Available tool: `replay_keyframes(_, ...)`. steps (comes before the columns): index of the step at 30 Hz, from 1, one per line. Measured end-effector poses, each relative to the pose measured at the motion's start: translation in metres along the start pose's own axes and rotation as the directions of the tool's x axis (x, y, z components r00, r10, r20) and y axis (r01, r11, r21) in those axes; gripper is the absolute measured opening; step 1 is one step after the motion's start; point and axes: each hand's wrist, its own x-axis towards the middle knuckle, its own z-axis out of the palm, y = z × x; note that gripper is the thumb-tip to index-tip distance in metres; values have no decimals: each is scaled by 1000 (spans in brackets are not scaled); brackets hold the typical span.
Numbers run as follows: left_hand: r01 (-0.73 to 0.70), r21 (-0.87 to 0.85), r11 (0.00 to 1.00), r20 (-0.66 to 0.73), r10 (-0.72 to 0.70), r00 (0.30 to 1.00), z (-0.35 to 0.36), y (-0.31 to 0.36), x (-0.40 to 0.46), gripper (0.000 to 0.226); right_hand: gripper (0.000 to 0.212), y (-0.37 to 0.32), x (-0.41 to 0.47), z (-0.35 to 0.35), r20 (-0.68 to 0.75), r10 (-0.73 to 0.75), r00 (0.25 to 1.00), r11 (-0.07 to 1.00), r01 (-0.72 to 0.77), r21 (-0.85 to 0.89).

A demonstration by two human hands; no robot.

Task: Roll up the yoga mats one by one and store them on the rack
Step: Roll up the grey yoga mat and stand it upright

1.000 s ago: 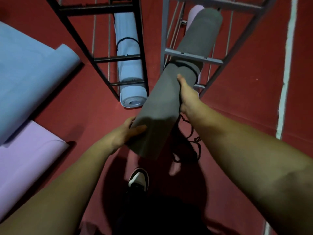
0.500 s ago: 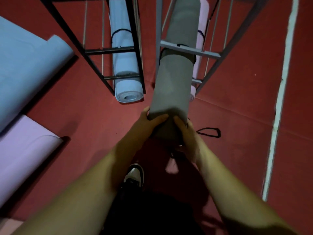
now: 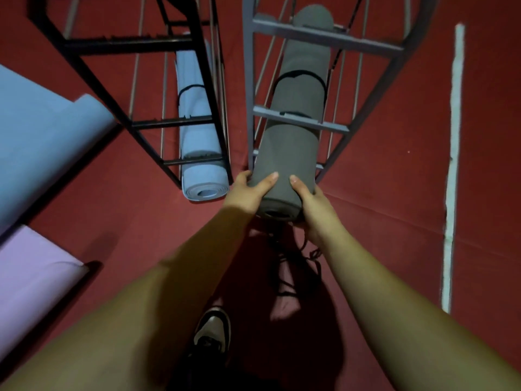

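A rolled grey yoga mat [image 3: 293,131] with a black strap around it lies lengthwise inside the grey metal rack [image 3: 324,40], its near end sticking out toward me. My left hand [image 3: 248,191] grips that near end from the left, thumb on top. My right hand [image 3: 313,204] grips it from the right, thumb on top as well. A rolled blue mat [image 3: 201,153] with a black strap rests in the black rack [image 3: 118,46] to the left.
An unrolled blue mat [image 3: 42,142] and an unrolled lilac mat [image 3: 28,280] lie on the red floor at the left. Black straps [image 3: 298,266] lie on the floor under my hands. My shoe [image 3: 212,331] is below. A white line [image 3: 452,165] runs along the right.
The grey mat has slid deeper into the grey rack. My right hand moved from the mat's middle down to its near end, and both hands moved forward toward the rack.
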Motion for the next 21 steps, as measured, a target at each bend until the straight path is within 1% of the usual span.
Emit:
replay_keyframes(2, 15, 172, 985, -58, -5, 998, 6, 6, 11, 114, 37, -12, 22, 2, -30, -35, 999, 999, 34, -28)
replay_keyframes(3, 18, 205, 979, -57, -6, 998, 10, 11, 15, 119, 31, -19, 32, 4, -36, -48, 998, 998, 47, -36)
replay_keyframes(4, 19, 206, 978, -43, -10, 999, 12, 12, 20, 119, 25, -22, 41, 3, -33, -54, 998, 998, 53, -35)
replay_keyframes(5, 9, 192, 981, -34, -2, 999, 15, 17, 24, 115, 23, -25, 49, 4, -31, -58, 998, 998, 57, -34)
replay_keyframes(9, -42, 140, 989, -47, 49, 998, 22, 22, 52, 102, 29, -37, 76, 5, -36, -82, 996, 996, 81, -32)
replay_keyframes(10, -58, 141, 988, -45, 65, 997, 23, 23, 57, 99, 34, -39, 81, 4, -49, -76, 996, 997, 75, -32)
replay_keyframes(12, -81, 157, 984, -32, 87, 996, 25, 31, 61, 92, 53, -46, 88, 5, -95, -68, 993, 997, 64, -44)
replay_keyframes(14, -100, 187, 977, -16, 105, 994, 27, 42, 63, 75, 72, -52, 93, 6, -152, -64, 986, 997, 55, -62)
replay_keyframes(15, -108, 200, 974, -1, 110, 994, 28, 45, 66, 67, 74, -54, 95, 5, -170, -72, 983, 995, 60, -75)
replay_keyframes(16, -113, 216, 970, 13, 112, 994, 28, 47, 70, 62, 71, -56, 98, 4, -190, -82, 978, 994, 66, -91)
replay_keyframes(17, -115, 239, 964, 29, 111, 993, 29, 48, 72, 60, 68, -58, 99, 3, -202, -81, 976, 991, 58, -119)
replay_keyframes(18, -112, 265, 958, 41, 105, 994, 29, 49, 74, 60, 70, -59, 100, 2, -207, -73, 976, 988, 42, -151)
replay_keyframes(20, -88, 289, 953, 52, 76, 996, 26, 49, 72, 61, 85, -59, 96, 0, -198, -49, 979, 979, 7, -205)
replay_keyframes(21, -70, 291, 954, 52, 57, 997, 23, 49, 70, 62, 96, -58, 92, 1, -185, -36, 982, 976, -5, -216)
